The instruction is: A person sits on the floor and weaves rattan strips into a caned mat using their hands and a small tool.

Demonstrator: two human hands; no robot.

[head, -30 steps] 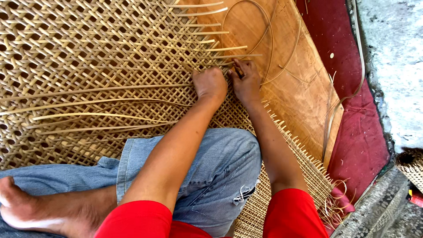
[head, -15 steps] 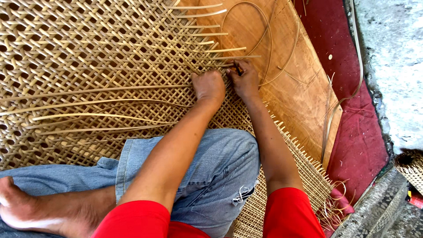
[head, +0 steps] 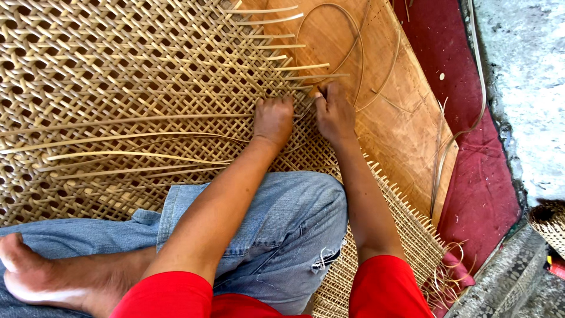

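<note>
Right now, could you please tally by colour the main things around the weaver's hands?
Tan or brown: 2, the open-weave tan cane mat and the brown wooden board
Red: 1, the dark red cloth
Blue: 1, the blue denim jeans
Total: 4

One head-worn view looks steeply down, close above the woven cane mat (head: 118, 76), knees at its lower edge
</note>
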